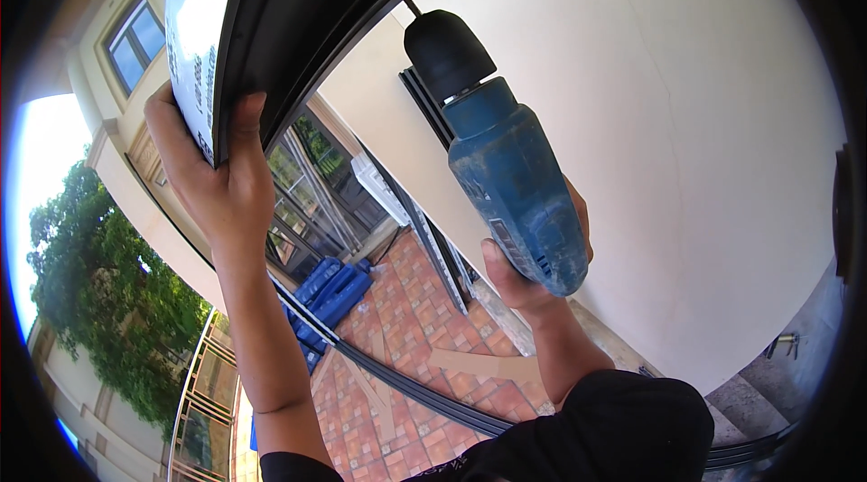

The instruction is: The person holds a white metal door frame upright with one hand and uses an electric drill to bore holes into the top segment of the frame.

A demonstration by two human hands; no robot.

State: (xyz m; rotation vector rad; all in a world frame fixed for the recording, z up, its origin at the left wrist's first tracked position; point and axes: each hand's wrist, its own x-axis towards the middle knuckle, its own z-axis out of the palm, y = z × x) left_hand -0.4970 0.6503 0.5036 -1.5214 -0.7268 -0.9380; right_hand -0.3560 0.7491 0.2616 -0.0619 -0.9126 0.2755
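Observation:
A black metal frame point(307, 21) runs across the upper part of the view, with a glossy white printed film point(194, 30) along its left face. My left hand point(221, 179) is closed round the lower edge of that filmed part, thumb on the black side and fingers on the white side. In my right hand point(517, 288) is a worn blue power drill point(515, 179) with a black front end, tilted up and to the left. Its thin bit point(408, 1) meets the frame's edge; whether it has entered the metal I cannot tell. The trigger finger is hidden behind the drill.
A pale wall point(704, 139) fills the right side. Black metal profiles point(424, 247) lean against it. Below lie reddish floor tiles point(397, 301) with cardboard strips point(483, 363) and blue bundles point(330, 292). A curved black rail point(424, 399) crosses low, and a railing point(194, 392) stands at left.

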